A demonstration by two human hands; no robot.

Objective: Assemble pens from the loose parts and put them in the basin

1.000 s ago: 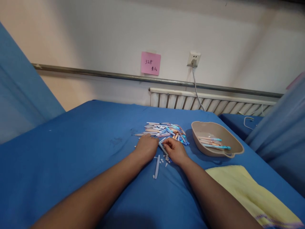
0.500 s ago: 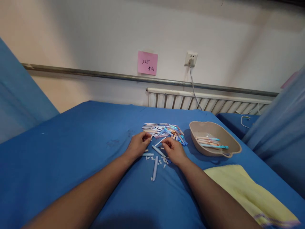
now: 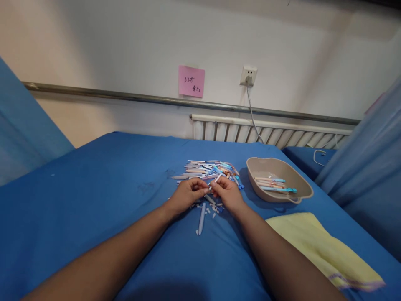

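My right hand (image 3: 230,194) pinches a thin white pen refill (image 3: 218,177) that slants up between thumb and fingers. Touching or nearly touching it, my left hand (image 3: 188,194) is closed in a pinch at the refill's lower end; its fingertips partly hide what they grip. Just beyond both hands lies a pile of pen parts (image 3: 196,170), with white refills and grey, orange and blue barrels. Below the hands, a pale blue-grey pen barrel (image 3: 202,218) and several small white pieces (image 3: 214,215) lie on the blue sheet, some hidden by my fingers.
A beige basin (image 3: 300,186) holding several pens (image 3: 277,189) stands to the right. In front of it lies a yellow cloth (image 3: 313,242). The blue-covered surface (image 3: 94,200) reaches back toward a radiator (image 3: 232,130) and a metal rail. Blue curtains (image 3: 357,167) hang at both sides.
My hands have come together; before, they were apart, each with a white refill. The right hand has moved up slightly, and its refill now meets the left fingertips.
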